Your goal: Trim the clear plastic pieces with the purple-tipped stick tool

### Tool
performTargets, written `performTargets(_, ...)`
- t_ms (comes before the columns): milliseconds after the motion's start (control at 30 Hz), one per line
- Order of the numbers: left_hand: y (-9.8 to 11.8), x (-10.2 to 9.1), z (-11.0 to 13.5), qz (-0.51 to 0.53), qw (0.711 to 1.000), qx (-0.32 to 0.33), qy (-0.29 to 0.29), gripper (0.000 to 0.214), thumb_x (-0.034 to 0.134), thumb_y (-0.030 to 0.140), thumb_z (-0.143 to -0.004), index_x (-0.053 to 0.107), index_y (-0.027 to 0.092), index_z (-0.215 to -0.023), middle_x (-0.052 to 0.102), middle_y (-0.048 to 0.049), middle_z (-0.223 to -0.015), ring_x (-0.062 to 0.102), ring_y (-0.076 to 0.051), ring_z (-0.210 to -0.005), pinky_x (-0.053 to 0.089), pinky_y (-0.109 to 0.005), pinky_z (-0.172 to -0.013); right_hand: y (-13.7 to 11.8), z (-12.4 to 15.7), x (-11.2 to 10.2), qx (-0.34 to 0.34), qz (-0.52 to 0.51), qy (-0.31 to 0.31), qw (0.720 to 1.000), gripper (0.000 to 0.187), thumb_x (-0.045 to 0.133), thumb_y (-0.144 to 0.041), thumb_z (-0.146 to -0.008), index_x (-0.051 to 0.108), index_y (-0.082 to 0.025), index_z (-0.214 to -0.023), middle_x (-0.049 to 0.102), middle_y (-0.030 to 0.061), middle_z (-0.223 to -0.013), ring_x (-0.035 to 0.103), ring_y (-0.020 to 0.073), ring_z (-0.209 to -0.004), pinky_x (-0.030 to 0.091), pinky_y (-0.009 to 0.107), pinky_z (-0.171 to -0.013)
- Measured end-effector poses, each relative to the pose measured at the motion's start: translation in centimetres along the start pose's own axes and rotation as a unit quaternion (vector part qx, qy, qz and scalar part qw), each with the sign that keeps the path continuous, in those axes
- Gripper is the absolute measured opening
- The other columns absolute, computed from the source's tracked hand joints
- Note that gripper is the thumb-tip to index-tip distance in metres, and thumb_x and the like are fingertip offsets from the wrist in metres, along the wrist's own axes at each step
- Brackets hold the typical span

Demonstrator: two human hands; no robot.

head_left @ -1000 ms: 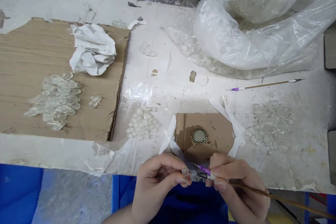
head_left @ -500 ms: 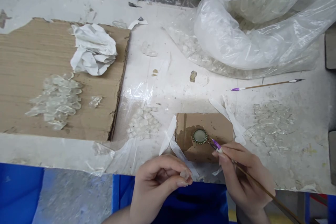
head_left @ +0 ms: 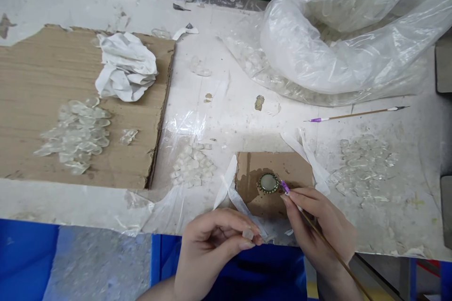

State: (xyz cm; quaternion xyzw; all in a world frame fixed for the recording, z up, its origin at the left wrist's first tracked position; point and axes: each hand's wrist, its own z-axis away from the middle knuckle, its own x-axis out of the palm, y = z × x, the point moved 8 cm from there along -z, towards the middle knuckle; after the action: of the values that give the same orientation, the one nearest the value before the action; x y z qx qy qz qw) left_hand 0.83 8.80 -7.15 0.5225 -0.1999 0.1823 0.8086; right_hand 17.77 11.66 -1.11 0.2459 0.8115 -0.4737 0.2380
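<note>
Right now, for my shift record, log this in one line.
left hand: pinching small translucent block | right hand: holding slim brown-handled, purple-tipped tool, tip beside round toothed metal cap | cap: on brown cardboard

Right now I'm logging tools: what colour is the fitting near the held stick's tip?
The fitting is purple; the head view shows it best.

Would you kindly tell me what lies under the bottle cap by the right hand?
The bottle cap rests on the small cardboard piece, whose surface around it shows a dark, wet-looking stain. The patch directly beneath the cap is covered and cannot be seen.
</note>
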Motion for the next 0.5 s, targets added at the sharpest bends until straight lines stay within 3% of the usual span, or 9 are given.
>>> performTargets(233,-0.1,0.2,-0.1,0.009,1.0,-0.002,-0.004,0.02,0.092,0.012,-0.087,0.091,0.031,-0.091,0.091,0.0012,-0.086,0.086,-0.015,-0.076,0.07,-0.018,-0.074,-0.3,-0.3,0.5,0.006,-0.055,-0.031,0.998,0.021,0.063,-0.003,-0.1,0.068,-0.023,-0.106,0.078,0.0053,-0.085,0.077,0.0188,-0.07,0.066,0.027,-0.063)
performTargets(333,0.0,0.2,-0.1,0.007,1.0,0.001,-0.007,0.022,0.091,0.01,-0.087,0.09,0.032,-0.091,0.091,0.0024,-0.087,0.086,-0.015,-0.076,0.07,-0.018,-0.075,-0.3,0.2,0.2,0.05,-0.145,-0.033,0.988,0.019,0.062,-0.007,-0.102,0.067,-0.024,-0.107,0.075,0.0041,-0.083,0.073,0.0188,-0.068,0.062,0.028,-0.058)
performTargets(500,0.2,0.2,-0.1,0.008,1.0,0.006,-0.008,0.021,0.092,0.013,-0.086,0.09,0.032,-0.092,0.091,0.0017,-0.083,0.087,-0.018,-0.073,0.072,-0.022,-0.071,-0.5,1.0,0.1,0.139,-0.41,-0.001,0.901,0.015,0.053,-0.023,-0.111,0.067,-0.025,-0.11,0.064,0.0008,-0.067,0.061,0.0176,-0.055,0.048,0.027,-0.044)
